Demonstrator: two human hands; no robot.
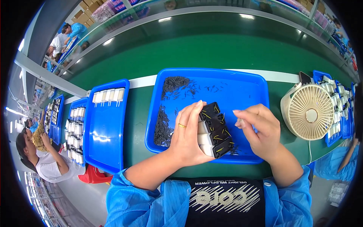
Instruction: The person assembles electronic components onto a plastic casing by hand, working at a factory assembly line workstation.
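My left hand [186, 134], a ring on one finger, grips a row of several small white-and-black plastic housings [216, 130] over the blue tray. Their black ends face right, and short thin yellow wires stick out of them. Just right of the wires, apart from them, my right hand [261, 130] is closed in a pinch; whatever lies between its fingertips is too small to make out. Below both hands is a large blue tray [227, 77]. Small black sleeve-like pieces [162, 125] are heaped along its left side, with more scattered across its floor.
Left of the tray stands another blue tray [103, 132] with white housings [109, 95] at its far end. Beyond it, a further tray holds more housings [76, 128]. A cream-coloured fan [311, 113] stands at right, before filled trays [332, 98]. Co-workers [45, 151] sit alongside the green bench [181, 49].
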